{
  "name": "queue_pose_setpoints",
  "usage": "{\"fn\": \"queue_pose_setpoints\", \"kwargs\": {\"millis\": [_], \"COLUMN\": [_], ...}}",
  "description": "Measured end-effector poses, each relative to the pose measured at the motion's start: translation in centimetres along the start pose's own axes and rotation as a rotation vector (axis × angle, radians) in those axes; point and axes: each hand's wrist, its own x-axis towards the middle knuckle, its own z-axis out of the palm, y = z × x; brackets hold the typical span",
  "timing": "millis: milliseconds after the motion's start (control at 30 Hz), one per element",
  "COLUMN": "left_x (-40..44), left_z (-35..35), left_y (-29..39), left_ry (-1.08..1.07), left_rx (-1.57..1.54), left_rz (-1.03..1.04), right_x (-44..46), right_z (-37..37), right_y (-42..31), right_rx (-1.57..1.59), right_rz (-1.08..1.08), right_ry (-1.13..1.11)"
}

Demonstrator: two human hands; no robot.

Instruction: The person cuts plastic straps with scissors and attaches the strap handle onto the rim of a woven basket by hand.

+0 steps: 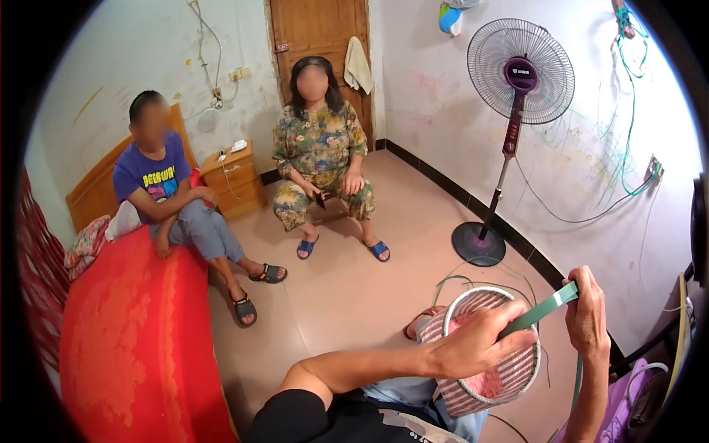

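My left hand (pixel 484 343) reaches over a striped woven basket (pixel 528 371) and is closed on a green plastic strap (pixel 545 307). Gripping the strap's other visible end, my right hand (pixel 587 314) is raised to the right of the basket. Between the two hands the strap runs slanting upward to the right, and a green length also hangs below my right hand. The basket has a pale rim and a pinkish inside; it rests at my lap, its mouth partly hidden by my left hand and forearm.
A standing fan (pixel 480 244) is ahead by the right wall, with loose strips on the floor near its base. One person (pixel 321 144) sits by the door; another (pixel 159 173) sits on the red-covered bed (pixel 133 332). A purple bag (pixel 624 399) lies at lower right.
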Motion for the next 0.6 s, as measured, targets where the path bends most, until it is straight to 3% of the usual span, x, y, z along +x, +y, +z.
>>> {"fn": "queue_pose_setpoints", "kwargs": {"millis": [167, 333, 400, 500, 533, 600], "left_x": [2.3, 3.3, 4.1, 6.1, 6.9, 8.6], "left_z": [0.2, 0.3, -0.1, -0.7, -0.8, -1.1], "left_y": [1.2, 0.5, -1.1, -2.7, -3.1, -4.5], "left_ry": [0.07, 0.146, 0.222, 0.281, 0.303, 0.302], "left_rx": [0.372, 0.487, 0.563, 0.555, 0.54, 0.506], "left_rz": [-0.107, 0.004, 0.132, 0.273, 0.308, 0.357], "right_x": [-0.8, -1.7, -2.4, -2.3, -2.1, -1.4], "right_z": [0.0, -0.7, -1.4, -2.7, -3.6, -4.2], "right_y": [0.6, 2.7, 3.4, 3.6, 3.7, 2.7], "right_rx": [-0.014, 0.168, 0.344, 0.779, 0.932, 1.059], "right_rz": [0.087, 0.045, 0.233, 0.284, 0.306, 0.471], "right_ry": [0.052, 0.105, 0.034, -0.032, -0.145, -0.152]}}
